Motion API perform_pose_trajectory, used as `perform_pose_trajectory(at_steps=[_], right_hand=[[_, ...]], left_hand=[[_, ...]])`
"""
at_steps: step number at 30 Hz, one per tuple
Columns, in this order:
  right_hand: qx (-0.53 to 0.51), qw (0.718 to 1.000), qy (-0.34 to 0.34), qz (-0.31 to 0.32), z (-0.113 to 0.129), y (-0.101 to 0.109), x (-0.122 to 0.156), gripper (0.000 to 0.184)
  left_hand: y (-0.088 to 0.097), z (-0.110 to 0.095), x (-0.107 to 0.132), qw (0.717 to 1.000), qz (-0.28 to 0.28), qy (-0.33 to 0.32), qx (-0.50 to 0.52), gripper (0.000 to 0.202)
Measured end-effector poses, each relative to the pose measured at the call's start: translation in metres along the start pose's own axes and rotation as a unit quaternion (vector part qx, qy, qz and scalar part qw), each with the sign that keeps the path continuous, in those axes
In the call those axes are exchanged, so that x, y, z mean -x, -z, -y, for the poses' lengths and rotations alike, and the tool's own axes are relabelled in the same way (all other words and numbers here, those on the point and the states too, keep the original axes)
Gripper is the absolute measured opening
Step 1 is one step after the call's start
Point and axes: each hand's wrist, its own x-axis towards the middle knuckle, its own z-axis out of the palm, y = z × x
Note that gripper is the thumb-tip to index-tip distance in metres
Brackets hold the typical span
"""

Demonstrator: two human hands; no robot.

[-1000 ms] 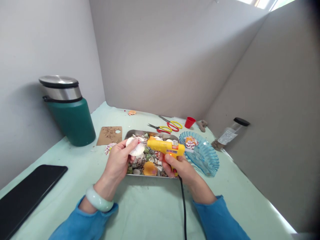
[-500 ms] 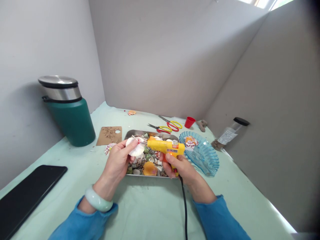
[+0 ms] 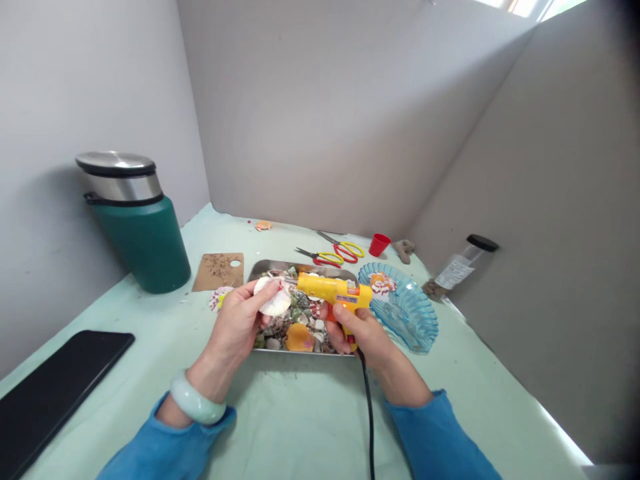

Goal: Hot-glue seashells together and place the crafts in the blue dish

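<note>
My left hand [image 3: 239,324] pinches a white scallop shell [image 3: 273,298] over the left part of a metal tray [image 3: 263,267]. A yellow glue gun [image 3: 333,292] is gripped in my right hand [image 3: 357,331], its nozzle touching the shell's right edge. The gun's black cord [image 3: 369,420] runs down toward me. Under both hands the tray holds several mixed shells, among them an orange one [image 3: 300,337]. I wear blue sleeves and a pale green bangle [image 3: 195,401] on the left wrist.
A green flask with a steel lid [image 3: 134,223] stands at the left. A black tablet [image 3: 47,393] lies near left. A brown card [image 3: 220,270], two scissors [image 3: 336,253], a red cup [image 3: 379,244], a blue glass dish [image 3: 407,308] and a clear jar [image 3: 463,267] ring the tray.
The glue gun and shell shifted slightly right and stayed pressed together; both hands otherwise hold the same pose.
</note>
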Motion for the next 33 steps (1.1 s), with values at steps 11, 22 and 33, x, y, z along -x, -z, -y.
perform_pose_trajectory(at_steps=[11, 22, 33], right_hand=[[0.004, 1.0, 0.003, 0.003, -0.001, 0.0, -0.001, 0.041], [-0.008, 1.0, 0.009, 0.004, 0.001, -0.001, -0.001, 0.042], [0.041, 0.986, 0.068, -0.145, -0.004, -0.017, -0.007, 0.026]], left_hand=[[0.004, 0.004, 0.0, 0.998, 0.046, 0.015, -0.048, 0.029], [0.001, 0.003, 0.0, 0.999, 0.015, -0.005, -0.031, 0.029], [-0.004, 0.008, 0.005, 0.997, 0.008, -0.005, -0.079, 0.032]])
